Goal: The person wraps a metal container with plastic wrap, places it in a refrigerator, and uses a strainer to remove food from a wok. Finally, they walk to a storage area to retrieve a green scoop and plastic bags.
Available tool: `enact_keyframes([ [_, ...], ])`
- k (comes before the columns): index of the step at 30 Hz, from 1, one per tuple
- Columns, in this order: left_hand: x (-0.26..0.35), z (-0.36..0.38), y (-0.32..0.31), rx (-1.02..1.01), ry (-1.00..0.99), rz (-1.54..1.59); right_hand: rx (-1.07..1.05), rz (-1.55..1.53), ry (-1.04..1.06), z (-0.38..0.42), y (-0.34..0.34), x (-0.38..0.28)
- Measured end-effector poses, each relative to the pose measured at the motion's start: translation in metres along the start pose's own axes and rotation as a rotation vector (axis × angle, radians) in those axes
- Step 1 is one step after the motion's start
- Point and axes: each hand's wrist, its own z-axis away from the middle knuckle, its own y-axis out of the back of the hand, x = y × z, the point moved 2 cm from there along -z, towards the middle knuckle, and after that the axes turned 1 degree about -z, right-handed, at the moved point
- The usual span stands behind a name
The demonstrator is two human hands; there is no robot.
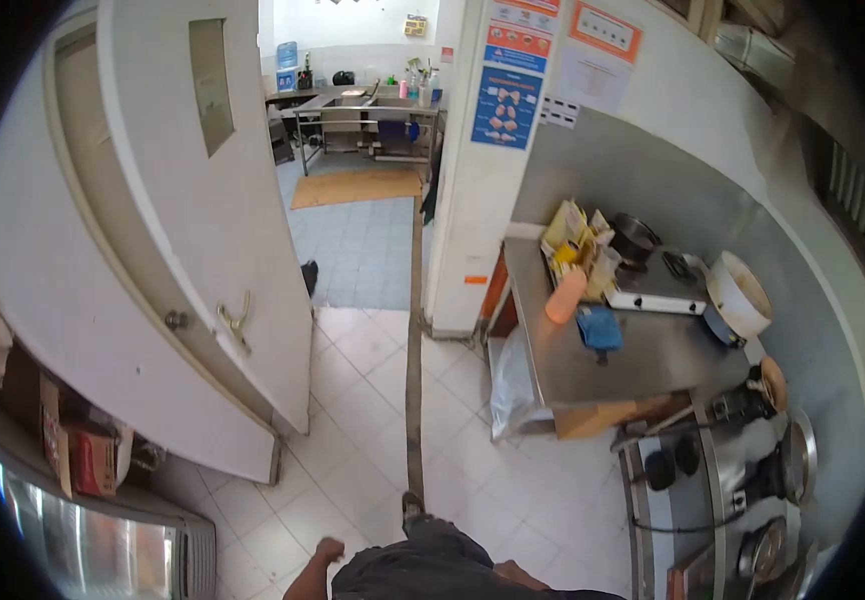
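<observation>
My left hand (pixel 329 550) hangs low at the bottom of the view, left of my dark clothing (pixel 413 570). Its fingers look curled into a loose fist, and nothing shows in them. Of my right hand (pixel 509 572) only a little is seen at the bottom edge, right of my body; its fingers are hidden. Neither hand touches anything that I can make out. One dark shoe (pixel 413 505) is on the tiled floor (pixel 353 410), beside a dark strip (pixel 414 380) running toward the doorway.
A white door (pixel 203 200) stands ajar on the left, above a glass-fronted cooler (pixel 93 540). To the right, a steel table (pixel 643 360) carries a stove (pixel 658 290), pots, an orange bottle (pixel 566 295) and a blue cloth (pixel 600 328). Beyond the doorway stands a sink counter (pixel 368 103).
</observation>
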Motion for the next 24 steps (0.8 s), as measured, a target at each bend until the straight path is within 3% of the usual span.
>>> enact_keyframes([
  [1,0.026,0.008,0.023,0.061,0.59,0.303,0.155,0.214,-0.069,-0.024,-0.046,-0.066],
  [2,0.041,0.008,0.049,-0.018,0.616,0.173,0.314,0.43,-0.14,-0.045,-0.085,-0.129],
  [3,0.013,-0.011,0.049,-0.126,0.328,-0.003,0.274,0.583,-0.128,-0.112,-0.098,-0.164],
  [4,0.03,-0.011,0.069,0.035,0.579,0.194,0.089,0.812,-0.039,-0.167,-0.114,-0.212],
  [5,0.028,-0.02,0.08,0.053,0.637,0.327,0.077,0.842,0.016,-0.2,-0.149,-0.263],
  [6,0.016,-0.037,0.084,0.045,0.662,0.445,-0.138,1.367,0.302,-0.227,-0.19,-0.327],
  [7,0.008,-0.056,0.089,0.031,0.688,0.57,0.133,0.957,0.216,-0.24,-0.236,-0.377],
  [8,0.01,-0.077,0.099,0.023,0.726,0.75,0.15,0.955,0.283,-0.221,-0.296,-0.437],
  [10,0.013,-0.106,0.145,0.029,0.774,0.597,0.141,0.907,0.424,-0.206,-0.392,-0.532],
  [13,0.035,-0.168,0.233,0.044,0.854,0.605,0.133,0.833,0.48,-0.244,-0.48,-0.622],
  [15,0.048,-0.21,0.301,0.06,0.864,0.606,0.104,0.877,0.445,-0.28,-0.506,-0.648],
  [16,0.044,-0.249,0.337,0.039,0.779,0.474,0.077,0.918,0.42,-0.302,-0.513,-0.661],
  [18,0.035,-0.337,0.393,-0.017,0.609,0.228,-0.075,1.427,0.53,-0.389,-0.478,-0.65],
  [19,0.018,-0.392,0.407,0.098,0.796,0.409,-0.213,1.503,0.469,-0.428,-0.451,-0.637],
  [20,0.037,-0.42,0.459,-0.021,0.356,0.052,-0.573,2.233,0.96,-0.39,-0.474,-0.651],
  [21,0.076,-0.479,0.534,0.096,0.453,0.223,-0.651,2.346,0.542,-0.389,-0.474,-0.66],
  [22,0.105,-0.51,0.579,0.216,0.553,0.386,-0.445,2.377,0.434,-0.404,-0.461,-0.653],
  [23,0.119,-0.541,0.607,0.221,0.542,0.379,-0.295,2.069,0.208,-0.405,-0.458,-0.659],
  [24,0.125,-0.581,0.63,0.301,0.477,0.382,-0.055,1.552,-0.014,-0.398,-0.464,-0.677],
])
